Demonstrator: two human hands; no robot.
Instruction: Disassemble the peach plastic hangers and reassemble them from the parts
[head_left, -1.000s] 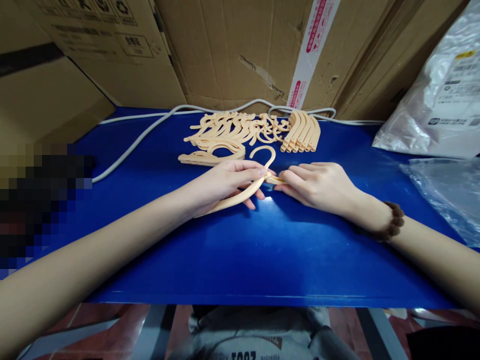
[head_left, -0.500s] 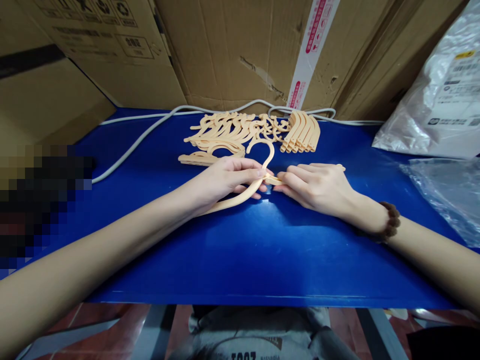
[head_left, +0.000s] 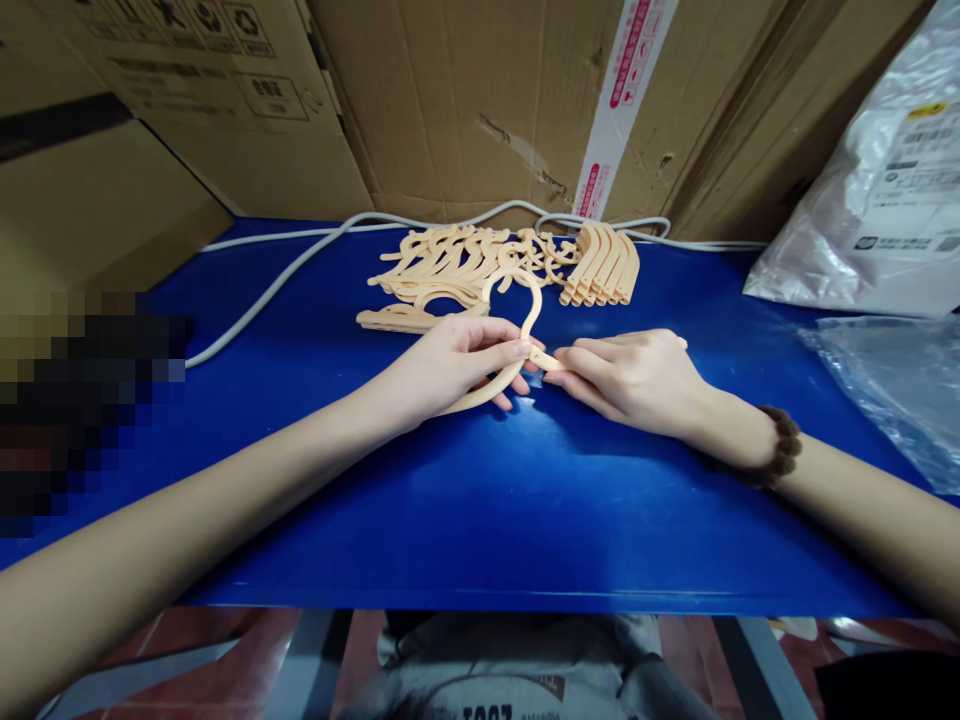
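Observation:
My left hand (head_left: 450, 368) is closed round a peach plastic hanger piece with a hook (head_left: 525, 300); the hook stands up beyond my fingers and the arm runs back under my palm. My right hand (head_left: 630, 375), with a bead bracelet at the wrist, pinches a second peach arm piece (head_left: 545, 360) where it meets the hook piece. Both hands rest on the blue table (head_left: 525, 520), fingertips nearly touching.
Behind the hands lie a pile of peach hanger parts (head_left: 450, 265) and a stacked bundle of curved arms (head_left: 604, 265). A white cable (head_left: 277, 280) runs along the back. Cardboard boxes (head_left: 480, 100) wall the rear; plastic bags (head_left: 885, 200) sit at right.
The hook has swung up and away from me, now standing more upright over the pile. Both hands have stayed in place, gripping the joint.

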